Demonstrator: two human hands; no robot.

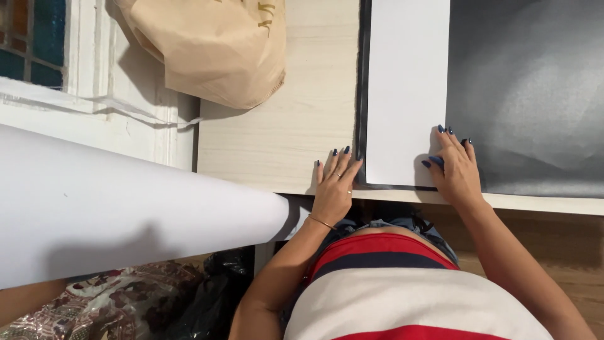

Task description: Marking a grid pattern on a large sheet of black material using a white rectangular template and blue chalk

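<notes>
A white sheet of paper [406, 82] lies on a large black sheet [535, 94] on a pale wooden table [283, 126]. My left hand [335, 186] rests flat on the table by the black sheet's left edge, fingers spread, with rings and a thin bracelet. My right hand [456, 167] presses on the white sheet's lower right corner, where it meets the black sheet, fingers bent. Both hands have dark blue nails. Neither hand holds anything.
A tan cloth bag [214, 47] sits at the table's far left corner. A big roll of white paper [126, 201] juts from the left below the table edge. White window frame [94, 101] stands left. Patterned fabric and dark bags [157, 302] lie on the floor.
</notes>
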